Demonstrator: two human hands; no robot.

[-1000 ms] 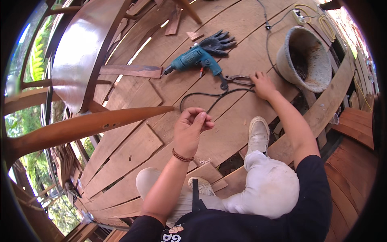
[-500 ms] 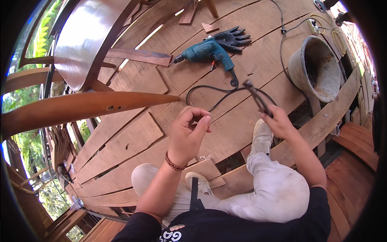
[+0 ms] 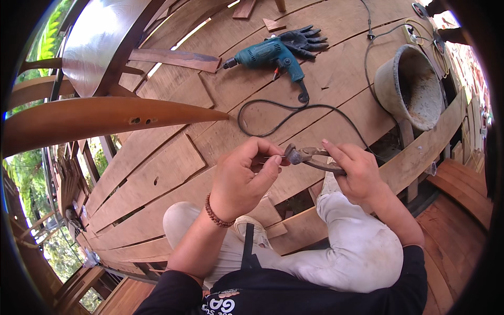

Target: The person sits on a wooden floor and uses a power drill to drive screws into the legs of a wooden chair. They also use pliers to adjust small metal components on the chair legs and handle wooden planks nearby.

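Plank floor (image 3: 336, 79) — grey bucket (image 3: 387, 86), brown residue (image 3: 421, 98) inside — right fingers (image 3: 342, 154) grip pincers (image 3: 298, 156).

Around you spreads a floor (image 3: 341, 68) of wooden planks, with dark gaps (image 3: 296, 202) between some of them. On your left, brown wooden furniture (image 3: 124, 52) shows a tapered leg (image 3: 94, 119) and a glossy panel (image 3: 97, 39) that catches bright light. Green foliage (image 3: 49, 39) stands in daylight beyond it, and reddish-brown boards (image 3: 455, 241) lie at your right.

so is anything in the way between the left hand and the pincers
Nothing visible: the pincers in the right hand have their head right beside the fingertips of the left hand, which pinches a thin piece. Whether fingertips and pincers touch is unclear.
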